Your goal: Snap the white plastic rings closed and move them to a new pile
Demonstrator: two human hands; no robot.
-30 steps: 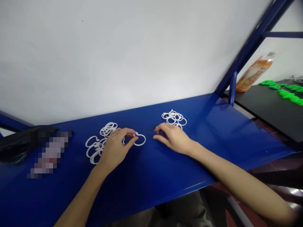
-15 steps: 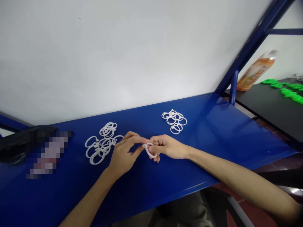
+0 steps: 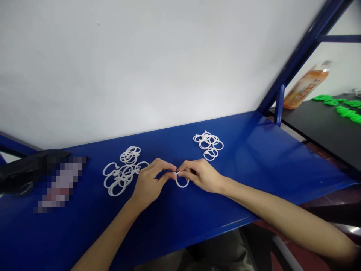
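A white plastic ring [image 3: 182, 186] hangs between my two hands above the blue table, its top edge pinched by both. My left hand [image 3: 153, 178] grips it with thumb and forefinger from the left. On the other side my right hand [image 3: 201, 175] pinches the same upper part, where fingertips hide the join. Left of my left hand lies a loose heap of white rings [image 3: 115, 189], some with gaps in the loop. A smaller cluster of white rings [image 3: 209, 142] rests behind my right hand.
The blue table [image 3: 239, 150] backs onto a white wall [image 3: 169, 67]. At left lies a black plastic bag [image 3: 17, 177] beside a blurred-out item [image 3: 60, 182]. Past the blue frame [image 3: 279, 101], an orange bottle [image 3: 306, 86] and green pieces [image 3: 346, 111] sit on a dark table.
My right fingers have shifted from around the ring to a pinch at its top. The ring now hangs lower and more open to view, with both hands still close together.
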